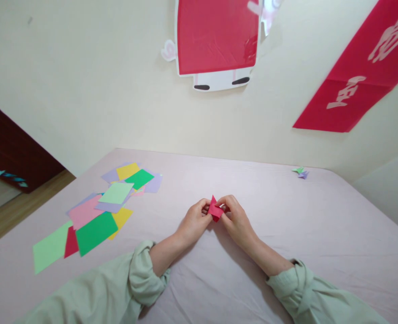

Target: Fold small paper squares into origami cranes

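A small folded piece of red paper [215, 210] is held between both hands, over the middle of the pale cloth-covered surface. One pointed tip of it stands up. My left hand [196, 219] pinches its left side, fingers curled in behind it. On the opposite side, my right hand [234, 220] grips the paper between thumb and fingers. Fingertips cover part of the folds, so the paper's full shape cannot be made out.
Loose coloured paper sheets [97, 233] lie overlapping on the left of the pale cloth [185, 180]. Two small folded paper pieces, one green [299, 170] and one purple [303, 175], rest near the far right edge. Behind stands a wall [118, 90] with red decorations.
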Demonstrator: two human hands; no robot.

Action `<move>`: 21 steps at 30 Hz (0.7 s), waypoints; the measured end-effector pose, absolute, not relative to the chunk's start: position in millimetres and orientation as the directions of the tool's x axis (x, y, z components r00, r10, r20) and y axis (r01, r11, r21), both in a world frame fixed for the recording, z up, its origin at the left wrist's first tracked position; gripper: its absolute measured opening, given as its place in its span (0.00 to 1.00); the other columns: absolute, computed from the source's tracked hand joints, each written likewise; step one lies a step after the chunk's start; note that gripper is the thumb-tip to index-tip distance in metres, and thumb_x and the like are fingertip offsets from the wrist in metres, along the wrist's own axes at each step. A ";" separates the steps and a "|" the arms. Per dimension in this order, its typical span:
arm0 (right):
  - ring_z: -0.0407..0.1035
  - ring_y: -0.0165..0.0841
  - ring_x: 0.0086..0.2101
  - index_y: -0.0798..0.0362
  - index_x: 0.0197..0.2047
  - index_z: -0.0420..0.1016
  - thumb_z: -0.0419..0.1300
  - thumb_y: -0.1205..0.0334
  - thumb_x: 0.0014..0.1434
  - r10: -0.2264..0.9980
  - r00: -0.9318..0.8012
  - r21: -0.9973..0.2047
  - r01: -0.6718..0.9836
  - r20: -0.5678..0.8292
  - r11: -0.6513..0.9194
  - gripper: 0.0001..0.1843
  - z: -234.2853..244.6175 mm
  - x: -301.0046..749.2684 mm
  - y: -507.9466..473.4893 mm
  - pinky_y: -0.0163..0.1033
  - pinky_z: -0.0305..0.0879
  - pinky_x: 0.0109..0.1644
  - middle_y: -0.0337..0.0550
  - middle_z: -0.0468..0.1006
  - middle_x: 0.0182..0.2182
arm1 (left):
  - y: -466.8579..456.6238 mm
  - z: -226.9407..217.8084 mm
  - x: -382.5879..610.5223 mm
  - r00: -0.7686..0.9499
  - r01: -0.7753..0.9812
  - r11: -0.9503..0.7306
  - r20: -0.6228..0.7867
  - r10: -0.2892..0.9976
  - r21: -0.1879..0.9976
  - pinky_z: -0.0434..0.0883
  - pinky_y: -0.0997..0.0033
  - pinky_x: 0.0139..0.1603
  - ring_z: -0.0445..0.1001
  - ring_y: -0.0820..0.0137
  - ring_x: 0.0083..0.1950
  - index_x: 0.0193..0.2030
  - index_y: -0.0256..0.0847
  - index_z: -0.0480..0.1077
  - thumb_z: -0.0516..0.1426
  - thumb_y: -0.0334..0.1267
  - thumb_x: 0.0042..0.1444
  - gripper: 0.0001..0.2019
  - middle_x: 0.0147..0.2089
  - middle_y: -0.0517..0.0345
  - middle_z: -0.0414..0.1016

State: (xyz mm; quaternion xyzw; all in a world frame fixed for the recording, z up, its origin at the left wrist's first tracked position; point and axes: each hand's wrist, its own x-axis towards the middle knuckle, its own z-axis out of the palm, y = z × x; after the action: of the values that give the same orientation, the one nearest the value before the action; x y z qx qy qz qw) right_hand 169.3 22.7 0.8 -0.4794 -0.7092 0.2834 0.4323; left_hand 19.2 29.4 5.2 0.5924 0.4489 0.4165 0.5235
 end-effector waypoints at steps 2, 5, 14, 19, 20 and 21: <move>0.65 0.33 0.35 0.50 0.36 0.68 0.52 0.74 0.54 0.934 -0.151 -0.816 0.455 0.323 0.356 0.10 0.4 168.9 22.3 0.38 0.63 0.38 0.40 0.68 0.34 | 29.1 1.3 19.9 0.265 0.093 -0.049 0.023 0.964 0.994 0.70 0.73 0.39 0.74 0.70 0.38 0.42 0.37 0.71 0.56 0.30 0.51 0.11 0.38 0.55 0.77; 0.64 0.33 0.33 0.50 0.35 0.67 0.52 0.74 0.54 0.942 -0.135 -0.816 0.472 0.307 0.333 0.09 0.2 169.0 22.3 0.38 0.61 0.37 0.39 0.69 0.34 | 28.2 -5.1 21.0 0.229 0.097 -0.047 0.024 0.973 0.994 0.71 0.72 0.39 0.74 0.71 0.37 0.53 0.39 0.64 0.56 0.28 0.50 0.21 0.38 0.57 0.74; 0.66 0.34 0.34 0.50 0.34 0.67 0.52 0.75 0.52 0.940 -0.139 -0.824 0.453 0.311 0.340 0.10 4.4 167.2 20.4 0.38 0.63 0.37 0.40 0.69 0.33 | 21.6 5.6 18.2 0.204 0.266 -0.250 0.199 0.958 0.931 0.69 0.71 0.41 0.72 0.70 0.38 0.36 0.41 0.66 0.55 0.31 0.54 0.03 0.37 0.59 0.72; 0.68 0.33 0.35 0.51 0.39 0.68 0.55 0.68 0.57 0.948 -0.186 -0.869 0.383 0.259 0.313 0.06 3.8 165.2 18.6 0.39 0.66 0.40 0.41 0.72 0.36 | 25.3 5.9 14.8 0.148 0.254 -0.185 0.151 0.977 0.949 0.68 0.73 0.37 0.72 0.71 0.34 0.34 0.41 0.65 0.53 0.34 0.57 0.01 0.33 0.61 0.72; 0.68 0.33 0.35 0.51 0.40 0.69 0.55 0.66 0.59 0.951 -0.196 -0.883 0.362 0.241 0.298 0.06 3.6 165.4 18.9 0.39 0.66 0.40 0.41 0.73 0.36 | 26.3 5.4 14.6 0.136 0.252 -0.172 0.141 0.981 0.952 0.68 0.73 0.37 0.72 0.72 0.34 0.34 0.41 0.65 0.53 0.35 0.58 0.02 0.33 0.61 0.72; 0.69 0.33 0.35 0.51 0.41 0.69 0.55 0.64 0.60 0.952 -0.208 -0.896 0.340 0.225 0.286 0.06 3.6 165.8 19.3 0.39 0.66 0.41 0.41 0.73 0.36 | 27.2 4.8 14.5 0.123 0.251 -0.161 0.134 0.983 0.955 0.68 0.73 0.36 0.72 0.72 0.33 0.34 0.41 0.65 0.54 0.35 0.58 0.02 0.32 0.61 0.72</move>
State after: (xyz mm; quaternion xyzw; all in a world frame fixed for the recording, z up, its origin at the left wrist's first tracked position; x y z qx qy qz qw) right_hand 165.8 19.3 3.6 -0.4714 -0.6851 0.3673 0.4167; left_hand 14.5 27.2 4.8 0.6227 0.4956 0.4391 0.4170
